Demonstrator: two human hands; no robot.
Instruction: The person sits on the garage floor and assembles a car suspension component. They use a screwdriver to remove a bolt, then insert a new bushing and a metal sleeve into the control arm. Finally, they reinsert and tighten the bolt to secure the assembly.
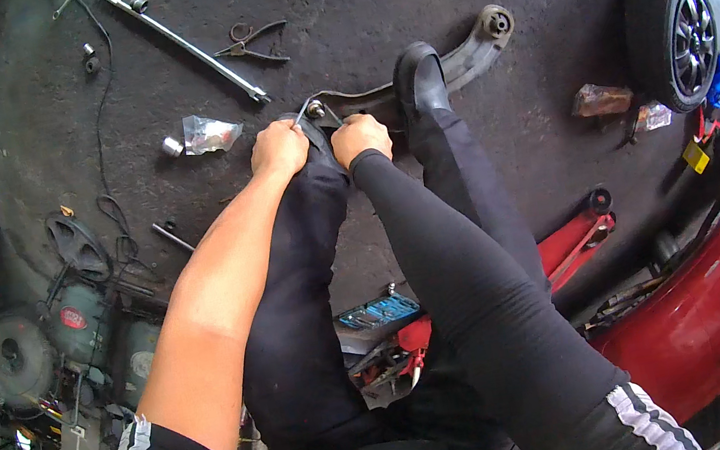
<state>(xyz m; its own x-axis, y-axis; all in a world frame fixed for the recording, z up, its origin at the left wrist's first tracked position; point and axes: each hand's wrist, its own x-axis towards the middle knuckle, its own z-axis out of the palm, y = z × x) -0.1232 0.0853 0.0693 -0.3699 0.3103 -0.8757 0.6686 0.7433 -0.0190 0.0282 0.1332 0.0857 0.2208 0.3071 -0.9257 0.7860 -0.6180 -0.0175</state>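
On the floor ahead lies a long curved suspension control arm (471, 61), with a bushing at its far right end and a round metal joint (316, 109) at its left end. My left hand (280, 148) is closed around a thin metal tool (302, 112) that reaches toward the joint. On the joint's other side, my right hand (361, 138) is closed on another slim metal piece (331, 109); its kind is hidden by the fingers. My right shoe (423, 78) rests against or over the middle of the arm. The left shoe (320, 142) sits between my hands.
Beyond my hands lie a long metal bar (181, 46), pliers (256, 45) and a plastic bag (211, 134). A loose wheel (676, 32) stands at right, above a red car body panel (708, 283). A blue tool case (379, 312) and red jack (574, 238) are near my legs.
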